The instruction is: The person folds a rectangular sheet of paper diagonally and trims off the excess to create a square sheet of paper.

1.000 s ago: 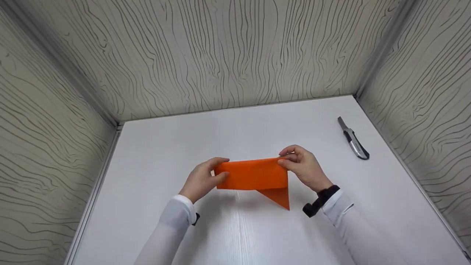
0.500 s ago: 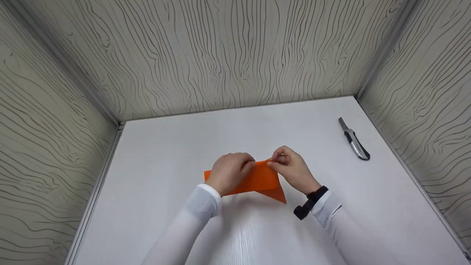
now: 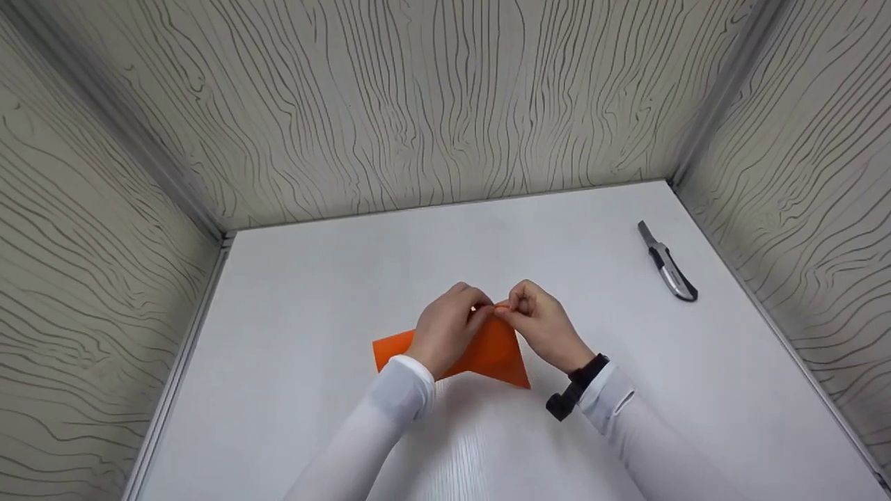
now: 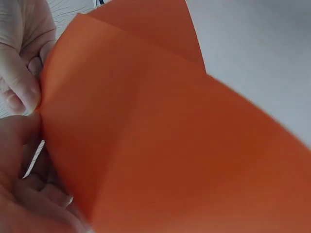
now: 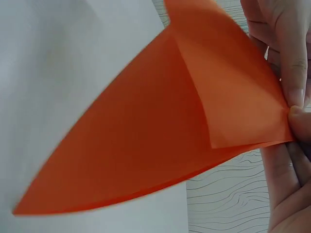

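Head view is taking in a white surface [image 3: 313,278], pale wood grain showing faintly along its front middle. Past its far edge a back wall [image 3: 418,104] is rising, cream with dark wavy grain lines; a left wall [image 3: 83,236] and a right wall [image 3: 814,188] are flanking it in the same pattern. Grey metal posts [image 3: 139,132] are standing in both corners, and a metal rail [image 3: 182,355] is running down the surface's left side. Near the far right corner a utility knife [image 3: 668,268] is lying, its grey tip pointing toward the back wall. Well apart from it, over the middle of the surface, a folded orange sheet [image 3: 495,351] is hanging between two hands: the left hand [image 3: 449,327] is pinching its upper edge, and the right hand [image 3: 546,327] is pinching it just beside.
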Tool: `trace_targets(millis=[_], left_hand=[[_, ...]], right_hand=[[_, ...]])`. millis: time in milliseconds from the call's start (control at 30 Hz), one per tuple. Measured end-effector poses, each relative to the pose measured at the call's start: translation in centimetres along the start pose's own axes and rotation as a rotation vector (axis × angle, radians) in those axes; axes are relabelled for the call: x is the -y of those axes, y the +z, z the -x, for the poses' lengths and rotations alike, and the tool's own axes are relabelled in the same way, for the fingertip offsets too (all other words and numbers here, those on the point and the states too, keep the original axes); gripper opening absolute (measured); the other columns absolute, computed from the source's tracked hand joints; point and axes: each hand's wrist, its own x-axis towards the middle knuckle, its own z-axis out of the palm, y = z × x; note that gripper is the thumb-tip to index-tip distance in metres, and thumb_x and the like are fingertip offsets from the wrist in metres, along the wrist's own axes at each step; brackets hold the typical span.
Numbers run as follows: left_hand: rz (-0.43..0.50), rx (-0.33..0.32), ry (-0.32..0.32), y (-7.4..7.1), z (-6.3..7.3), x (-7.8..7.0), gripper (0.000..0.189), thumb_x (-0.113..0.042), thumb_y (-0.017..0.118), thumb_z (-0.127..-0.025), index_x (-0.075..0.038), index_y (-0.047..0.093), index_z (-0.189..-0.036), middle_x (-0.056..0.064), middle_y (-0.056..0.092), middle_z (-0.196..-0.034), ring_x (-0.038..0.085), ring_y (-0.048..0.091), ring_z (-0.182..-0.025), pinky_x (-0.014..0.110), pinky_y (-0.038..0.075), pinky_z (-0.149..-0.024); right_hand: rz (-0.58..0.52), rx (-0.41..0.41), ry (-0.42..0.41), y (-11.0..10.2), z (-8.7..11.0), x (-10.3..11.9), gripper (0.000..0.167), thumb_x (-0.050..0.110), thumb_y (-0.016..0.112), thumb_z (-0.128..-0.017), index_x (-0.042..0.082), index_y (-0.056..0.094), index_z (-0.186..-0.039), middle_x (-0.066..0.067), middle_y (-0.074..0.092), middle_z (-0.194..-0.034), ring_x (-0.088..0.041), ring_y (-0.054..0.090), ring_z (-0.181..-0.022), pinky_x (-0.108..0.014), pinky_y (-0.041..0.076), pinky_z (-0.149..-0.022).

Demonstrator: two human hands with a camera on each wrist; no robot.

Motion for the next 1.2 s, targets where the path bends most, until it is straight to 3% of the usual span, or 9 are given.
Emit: trace_targets(millis=[300, 467, 700, 967, 1200], left_hand=[[0.005, -0.009, -0.014, 0.10, -0.03, 0.01, 0.012, -0.029, 0.065, -0.102, -0.019, 0.070, -0.107, -0.008, 0.060, -0.099, 0.008, 0.058, -0.085, 0.023, 0.054, -0.085], [-0.026, -0.016, 0.012, 0.22, -0.04, 0.01, 0.011, -0.028, 0.063, -0.104, -0.018, 0.067, -0.107, -0.007, 0.062, -0.101, 0.009, 0.058, -0.085, 0.022, 0.054, -0.083], [-0.104, -0.003, 0.029, 0.22, -0.21, -0.20, 0.013, -0.030, 0.061, -0.105, -0.018, 0.066, -0.109, -0.007, 0.066, -0.095, 0.011, 0.058, -0.082, 0.024, 0.054, -0.081], [-0.256, 0.089, 0.048, 0.49, -0.42, 0.20, 0.023, -0.037, 0.047, -0.110, -0.019, 0.062, -0.108, -0.008, 0.056, -0.079, 0.014, 0.052, -0.073, 0.026, 0.050, -0.070], [-0.330, 0.078, 0.095, 0.55, -0.29, 0.56, 0.024, -0.037, 0.045, -0.110, -0.019, 0.059, -0.103, -0.007, 0.056, -0.076, 0.013, 0.053, -0.066, 0.025, 0.051, -0.062]], right_hand=[[0.038, 0.003, 0.014, -0.10, -0.01, 0.06, 0.033, 0.030, 0.072, -0.097, 0.009, 0.062, -0.121, -0.006, 0.076, -0.104, -0.024, 0.072, -0.096, -0.032, 0.058, -0.089], [0.024, -0.026, -0.006, -0.03, 0.10, 0.20, 0.027, 0.034, 0.074, -0.095, 0.012, 0.073, -0.112, -0.005, 0.076, -0.105, -0.024, 0.071, -0.097, -0.032, 0.058, -0.088], [0.029, -0.082, -0.002, 0.07, 0.08, 0.38, 0.022, 0.033, 0.075, -0.095, 0.013, 0.076, -0.104, -0.005, 0.076, -0.097, -0.024, 0.071, -0.090, -0.032, 0.059, -0.084], [0.018, -0.100, -0.026, 0.30, 0.15, 0.74, 0.018, 0.027, 0.074, -0.096, 0.011, 0.077, -0.102, -0.005, 0.075, -0.096, -0.025, 0.070, -0.089, -0.030, 0.059, -0.083], [-0.009, -0.102, -0.060, 0.38, 0.28, 0.73, 0.017, 0.027, 0.074, -0.096, 0.013, 0.078, -0.103, -0.005, 0.075, -0.099, -0.025, 0.069, -0.092, -0.032, 0.059, -0.085]])
